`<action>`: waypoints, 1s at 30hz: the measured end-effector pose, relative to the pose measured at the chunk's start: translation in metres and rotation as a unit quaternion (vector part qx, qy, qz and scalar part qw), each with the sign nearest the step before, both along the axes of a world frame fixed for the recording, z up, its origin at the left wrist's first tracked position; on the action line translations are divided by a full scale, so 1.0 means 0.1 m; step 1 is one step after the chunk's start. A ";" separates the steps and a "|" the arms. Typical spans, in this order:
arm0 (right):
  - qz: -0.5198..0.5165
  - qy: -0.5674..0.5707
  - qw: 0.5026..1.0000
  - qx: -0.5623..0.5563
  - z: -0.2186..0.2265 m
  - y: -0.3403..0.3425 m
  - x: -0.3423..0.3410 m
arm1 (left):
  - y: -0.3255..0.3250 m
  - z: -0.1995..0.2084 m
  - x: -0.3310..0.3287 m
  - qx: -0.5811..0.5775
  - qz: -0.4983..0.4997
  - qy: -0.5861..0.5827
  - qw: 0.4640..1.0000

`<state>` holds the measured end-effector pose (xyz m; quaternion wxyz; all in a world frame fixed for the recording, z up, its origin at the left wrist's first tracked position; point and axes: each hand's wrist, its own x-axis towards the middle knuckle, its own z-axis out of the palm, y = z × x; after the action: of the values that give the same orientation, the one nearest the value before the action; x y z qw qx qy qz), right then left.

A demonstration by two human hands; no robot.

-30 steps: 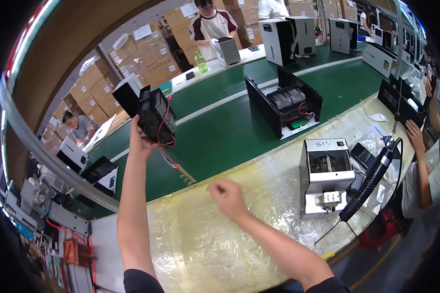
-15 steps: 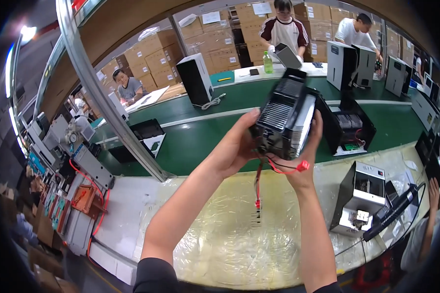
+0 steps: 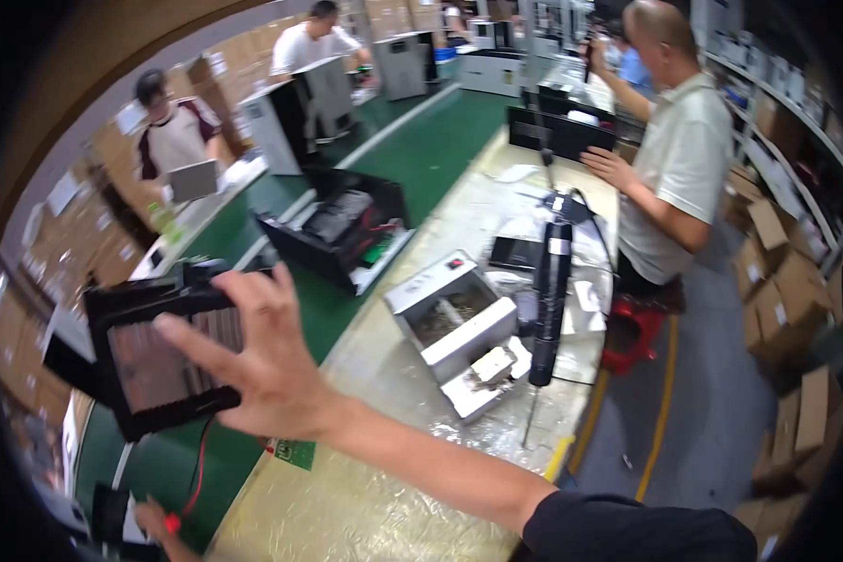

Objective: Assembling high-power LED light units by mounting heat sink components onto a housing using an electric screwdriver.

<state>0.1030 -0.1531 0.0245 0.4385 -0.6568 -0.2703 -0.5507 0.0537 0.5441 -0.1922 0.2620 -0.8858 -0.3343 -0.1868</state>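
Note:
My right hand (image 3: 286, 365) reaches across from the lower right and grips the right edge of a black-framed finned module (image 3: 173, 361), its thumb over the fins and its other fingers at the upper edge. The module is raised and tilted at the left. From its underside a red wire (image 3: 199, 468) runs down to a red connector (image 3: 172, 523). My left hand (image 3: 157, 526) shows only in part at the lower left, beside the connector and a black-and-white piece (image 3: 112, 513); its fingers are too small and blurred to read. Below my right wrist a green circuit board (image 3: 295, 454) is partly visible.
A grey metal housing (image 3: 454, 323) stands on the film-covered bench (image 3: 365, 487), with a black cylindrical hanging tool (image 3: 553, 300) beside it. An opened black casing (image 3: 337, 234) sits on the green conveyor (image 3: 440, 159). A co-worker (image 3: 674, 159) stands at the right; others work across the line.
My view has swung to the right. The module, held in both hands before, is now in my right hand at the left, and my left hand is lower, apart from it.

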 end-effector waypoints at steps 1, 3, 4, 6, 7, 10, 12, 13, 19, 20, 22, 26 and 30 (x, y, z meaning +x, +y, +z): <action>0.017 -0.010 1.000 0.023 0.11 -0.04 -0.09 | 0.23 0.14 -0.26 0.128 0.079 -0.043 0.988; 0.001 0.023 1.000 0.021 0.01 -0.09 -0.11 | -0.12 -0.17 0.03 -0.008 0.171 0.041 0.984; 0.006 0.038 0.999 0.019 0.10 -0.14 -0.13 | -0.14 -0.11 -0.04 0.025 0.112 0.145 0.983; 0.029 0.055 0.998 0.024 0.19 -0.13 -0.25 | -0.07 -0.01 -0.35 0.062 0.068 0.247 0.965; 0.050 0.057 0.996 0.044 0.27 -0.13 -0.31 | -0.05 0.10 -0.46 0.006 0.079 0.139 0.987; 0.072 0.077 0.992 0.076 0.18 -0.20 -0.25 | 0.09 0.13 -0.55 -0.136 0.085 -0.098 0.982; 0.056 0.082 0.993 0.066 0.11 -0.14 -0.20 | -0.02 0.10 -0.51 -0.091 0.091 -0.037 0.991; 0.048 0.081 0.994 0.062 0.10 -0.15 -0.18 | -0.10 0.05 -0.50 -0.042 0.101 0.026 0.994; 0.066 0.077 0.993 0.063 0.16 -0.22 -0.22 | -0.38 -0.12 -0.39 -0.177 0.003 -0.083 0.981; 0.068 0.081 0.993 0.057 0.14 -0.22 -0.23 | -0.49 -0.16 -0.38 -0.191 -0.018 -0.075 0.979; 0.090 0.089 0.991 0.046 0.11 -0.02 -0.23 | -0.52 -0.25 -0.60 -0.235 -0.020 -0.080 0.968; 0.077 0.071 0.992 0.065 0.19 0.21 0.01 | -1.41 0.01 -0.06 -0.146 -0.191 -0.139 0.961; 0.070 0.067 0.995 0.028 0.21 0.00 -0.03 | -3.43 0.63 0.03 -0.301 -0.211 -0.075 0.927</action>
<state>0.1002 -0.1535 0.0455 0.5115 -0.6589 -0.2705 -0.4807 0.0570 0.2009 -0.1294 -0.0877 -0.9566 -0.1989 -0.1940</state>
